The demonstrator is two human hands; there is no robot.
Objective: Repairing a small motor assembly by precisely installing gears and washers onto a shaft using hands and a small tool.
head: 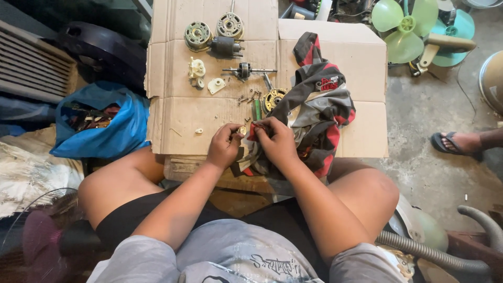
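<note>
Pinching a small brass part [242,130] in the left hand [224,145], the right hand [276,140] is gripping the rag [314,112]; fumbled, the part is risking rolling off the cardboard [178,120].

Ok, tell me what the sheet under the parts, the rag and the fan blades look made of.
Sheet: brown corrugated cardboard, matte, with fold creases. Rag: soft woven or knit cloth, red, grey and black, crumpled. Fan blades: likely plastic, smooth, slightly translucent green.
</note>
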